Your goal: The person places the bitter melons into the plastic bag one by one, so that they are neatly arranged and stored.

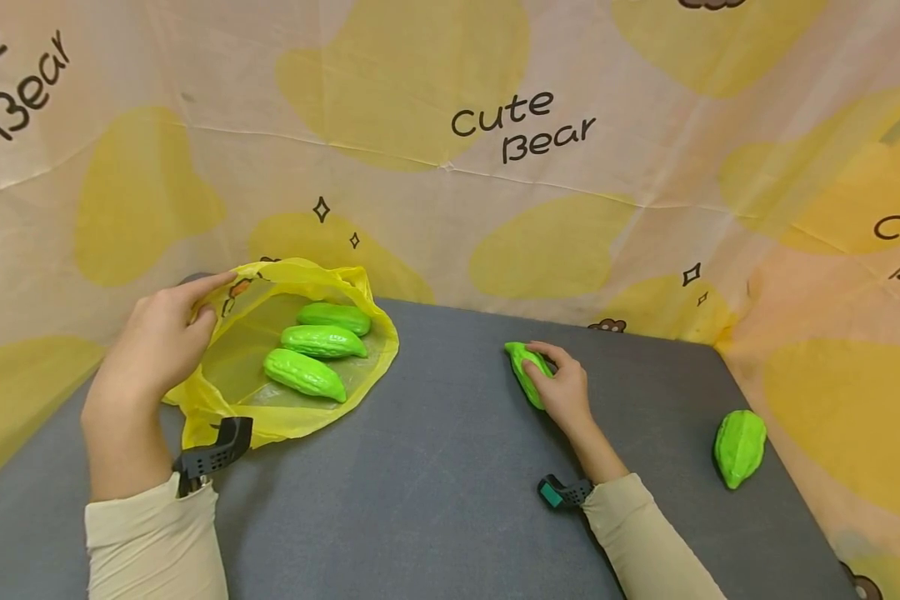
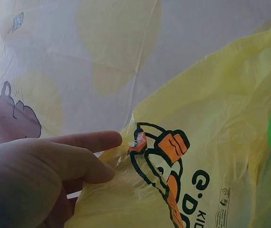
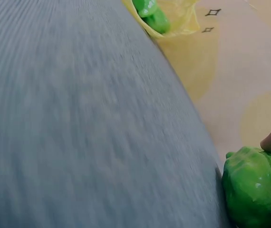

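Note:
A yellow plastic bag (image 1: 292, 425) lies on its side with its mouth facing the table's middle. Inside are three green bitter melons (image 1: 305, 375), side by side. My left hand (image 1: 153, 346) holds the bag's rim at its left; up close, the index finger (image 2: 95, 141) lies straight along the printed plastic. To the right of the bag, my right hand (image 1: 562, 383) grips another bitter melon (image 1: 521, 367), its stem end pointing away from me. The right wrist view shows this melon (image 3: 254, 187) low over the table, with a fingertip on its top.
One more bitter melon (image 1: 740, 448) rests near the right edge of the grey table (image 1: 390, 500). A cloth backdrop (image 1: 420, 108) with printed words and yellow patches hangs behind the table and along its right side.

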Available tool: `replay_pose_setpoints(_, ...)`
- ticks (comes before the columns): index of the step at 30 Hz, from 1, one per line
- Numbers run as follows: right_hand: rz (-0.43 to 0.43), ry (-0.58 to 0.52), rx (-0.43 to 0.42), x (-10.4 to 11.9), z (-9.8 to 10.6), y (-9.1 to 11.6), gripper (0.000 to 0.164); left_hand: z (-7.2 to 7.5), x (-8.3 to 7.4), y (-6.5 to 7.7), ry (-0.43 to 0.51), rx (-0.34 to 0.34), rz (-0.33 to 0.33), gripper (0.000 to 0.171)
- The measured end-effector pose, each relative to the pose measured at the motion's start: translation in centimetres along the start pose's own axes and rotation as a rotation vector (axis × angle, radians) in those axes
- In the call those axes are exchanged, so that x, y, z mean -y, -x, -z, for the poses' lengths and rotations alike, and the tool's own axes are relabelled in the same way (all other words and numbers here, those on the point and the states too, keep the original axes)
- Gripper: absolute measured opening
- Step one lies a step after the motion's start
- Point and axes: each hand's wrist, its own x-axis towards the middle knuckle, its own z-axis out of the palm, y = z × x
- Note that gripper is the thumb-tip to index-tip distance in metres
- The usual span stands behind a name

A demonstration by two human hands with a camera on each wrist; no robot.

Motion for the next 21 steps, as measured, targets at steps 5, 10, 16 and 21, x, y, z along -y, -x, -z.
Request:
replay_pose_setpoints(5, 0.018, -0.018, 0.007, 0.6, -1.1, -0.1, 0.031, 0.0, -0.1, 0.0, -0.002, 0.009, 0.006, 0.055)
replay_pose_setpoints(10, 0.028, -0.042, 0.02, 1.1, -2.1, -0.1, 0.03, 0.0, -0.2, 0.0, -0.001, 0.013, 0.01, 0.055)
replay_pose_setpoints(16, 0.031, -0.058, 0.026, 1.7, -3.2, -0.2, 0.029, 0.0, -0.2, 0.0, -0.003, 0.014, 0.012, 0.055)
replay_pose_setpoints(21, 0.037, -0.069, 0.025, 2.0, -4.0, -0.2, 0.028, -0.1, -0.2, 0.0, -0.005, 0.019, 0.016, 0.055)
